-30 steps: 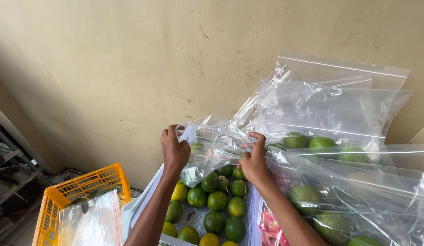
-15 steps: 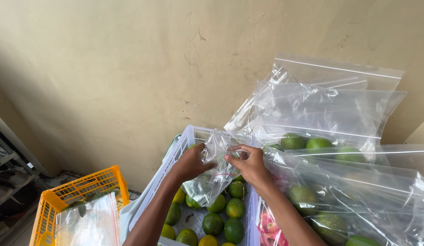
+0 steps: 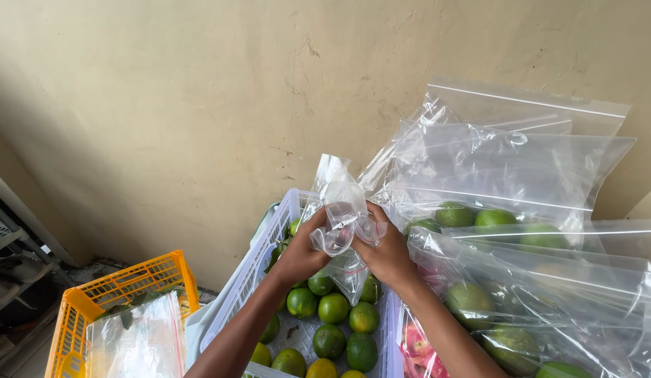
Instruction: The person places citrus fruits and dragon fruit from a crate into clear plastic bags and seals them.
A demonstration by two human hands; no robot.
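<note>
My left hand [image 3: 300, 253] and my right hand [image 3: 386, 253] are pressed together, both gripping a crumpled clear zip bag [image 3: 341, 210] whose top sticks up between them and whose bottom hangs below. Under the hands stands a white plastic crate [image 3: 268, 243] holding several green and yellow-green citrus fruits [image 3: 333, 308]. Whether a fruit sits inside the held bag I cannot tell.
To the right, large clear zip bags [image 3: 521, 178] lean on the beige wall, with green fruits [image 3: 494, 218] inside and pink fruit [image 3: 418, 346] lower down. At bottom left stands a yellow crate [image 3: 87, 302] with a clear bag [image 3: 138, 339] in it. A shoe rack [image 3: 7, 269] is at far left.
The hands, first apart holding the bag's mouth wide, have come together. The bag is now bunched up between them, its top pushed upward.
</note>
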